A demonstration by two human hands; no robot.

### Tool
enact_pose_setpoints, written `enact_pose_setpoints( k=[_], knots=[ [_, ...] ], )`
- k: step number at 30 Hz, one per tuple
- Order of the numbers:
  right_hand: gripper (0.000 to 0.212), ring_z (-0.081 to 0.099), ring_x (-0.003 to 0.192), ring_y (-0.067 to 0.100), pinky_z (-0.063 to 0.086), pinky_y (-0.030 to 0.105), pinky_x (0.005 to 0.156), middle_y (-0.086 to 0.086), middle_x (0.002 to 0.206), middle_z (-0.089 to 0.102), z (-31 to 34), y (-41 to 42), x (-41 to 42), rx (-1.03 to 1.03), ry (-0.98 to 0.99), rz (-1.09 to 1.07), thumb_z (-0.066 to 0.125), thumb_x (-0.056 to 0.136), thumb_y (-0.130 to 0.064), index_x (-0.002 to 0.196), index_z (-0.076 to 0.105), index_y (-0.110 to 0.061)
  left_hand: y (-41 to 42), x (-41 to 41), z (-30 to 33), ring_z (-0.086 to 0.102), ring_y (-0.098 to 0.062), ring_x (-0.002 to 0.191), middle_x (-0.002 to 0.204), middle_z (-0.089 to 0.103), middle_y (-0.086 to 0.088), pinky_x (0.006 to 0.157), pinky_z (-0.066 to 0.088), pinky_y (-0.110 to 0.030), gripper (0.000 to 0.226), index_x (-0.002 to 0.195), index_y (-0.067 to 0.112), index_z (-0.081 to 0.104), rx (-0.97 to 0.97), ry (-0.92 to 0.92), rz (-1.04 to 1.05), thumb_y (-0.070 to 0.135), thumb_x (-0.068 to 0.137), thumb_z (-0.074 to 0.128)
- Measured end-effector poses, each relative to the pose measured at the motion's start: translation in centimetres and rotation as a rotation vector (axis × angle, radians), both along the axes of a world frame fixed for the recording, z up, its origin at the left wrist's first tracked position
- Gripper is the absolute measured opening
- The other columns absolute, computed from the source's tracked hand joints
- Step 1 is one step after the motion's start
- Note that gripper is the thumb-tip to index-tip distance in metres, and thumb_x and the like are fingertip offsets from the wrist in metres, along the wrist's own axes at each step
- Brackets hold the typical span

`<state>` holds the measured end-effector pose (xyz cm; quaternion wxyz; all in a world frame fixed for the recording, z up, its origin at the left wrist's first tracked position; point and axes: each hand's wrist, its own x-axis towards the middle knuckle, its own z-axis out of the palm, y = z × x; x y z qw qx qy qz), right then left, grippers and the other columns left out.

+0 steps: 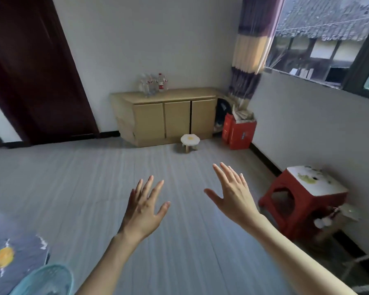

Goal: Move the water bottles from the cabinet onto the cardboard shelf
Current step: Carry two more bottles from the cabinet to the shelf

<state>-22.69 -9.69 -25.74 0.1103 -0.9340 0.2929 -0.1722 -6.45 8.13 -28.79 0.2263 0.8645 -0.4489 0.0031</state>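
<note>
Several clear water bottles (152,84) with red labels stand in a cluster on the left part of the top of a low tan cabinet (175,119) against the far wall. The cabinet's three doors are closed. My left hand (145,206) and my right hand (232,192) are stretched out in front of me over the floor, palms down, fingers spread, holding nothing. Both are far from the bottles. No cardboard shelf is in view.
A small white stool (190,141) stands on the floor in front of the cabinet. A red box (239,130) sits to its right under a curtain (247,50). A red stool (303,199) stands by the right wall. A dark door (30,71) is at left; a teal fan (47,282) bottom left.
</note>
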Motion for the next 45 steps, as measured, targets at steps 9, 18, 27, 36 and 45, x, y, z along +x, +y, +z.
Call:
enact_pose_setpoints(
  k=[9, 18, 27, 36, 45],
  knots=[
    [0.072, 0.010, 0.143, 0.021, 0.008, 0.041, 0.116, 0.003, 0.155, 0.014, -1.2, -13.7, 12.4, 0.041, 0.033, 0.136, 0.040, 0.088, -0.055, 0.146, 0.012, -0.023, -10.7, 9.9, -0.7, -0.010, -0.012, 0.141, 0.154, -0.001, 0.008, 0.114, 0.001, -0.033, 0.082, 0.142, 0.035, 0.011, 0.005, 0.018, 0.171, 0.069, 0.068, 0.006],
    [0.071, 0.011, 0.143, 0.021, 0.009, 0.040, 0.117, 0.003, 0.155, 0.015, -2.8, -27.4, 29.5, 0.026, 0.038, 0.188, 0.040, 0.088, -0.055, 0.145, 0.013, -0.022, -22.8, 26.7, -2.9, -0.006, -0.016, 0.142, 0.154, 0.006, 0.004, 0.115, 0.004, -0.036, 0.079, 0.142, 0.031, 0.017, -0.015, 0.039, 0.224, 0.068, 0.072, 0.015],
    [0.070, 0.015, 0.142, 0.019, 0.011, 0.039, 0.116, 0.002, 0.154, 0.020, -2.0, -41.0, 45.2, 0.028, 0.025, 0.185, 0.044, 0.088, -0.052, 0.145, 0.017, -0.021, -37.0, 42.9, -1.8, 0.000, -0.019, 0.142, 0.154, 0.012, 0.001, 0.114, 0.010, -0.038, 0.079, 0.141, 0.028, 0.022, -0.051, 0.012, 0.190, 0.066, 0.072, 0.014],
    [0.070, 0.026, 0.138, 0.025, 0.022, 0.043, 0.113, 0.008, 0.149, 0.030, -3.8, -55.2, 62.8, 0.013, 0.025, 0.210, 0.039, 0.086, -0.057, 0.143, 0.025, -0.019, -50.4, 59.2, -3.1, -0.003, -0.017, 0.142, 0.154, 0.009, 0.002, 0.114, 0.006, -0.036, 0.081, 0.141, 0.029, 0.020, -0.042, 0.034, 0.228, 0.067, 0.071, 0.011],
    [0.068, 0.020, 0.141, 0.023, 0.017, 0.041, 0.115, 0.006, 0.152, 0.023, -2.7, -67.5, 81.9, 0.036, 0.038, 0.275, 0.046, 0.088, -0.048, 0.145, 0.020, -0.020, -61.1, 76.8, -1.6, 0.000, -0.019, 0.142, 0.154, 0.013, 0.000, 0.113, 0.007, -0.034, 0.079, 0.140, 0.027, 0.024, -0.069, 0.029, 0.289, 0.066, 0.072, 0.015]
  ],
)
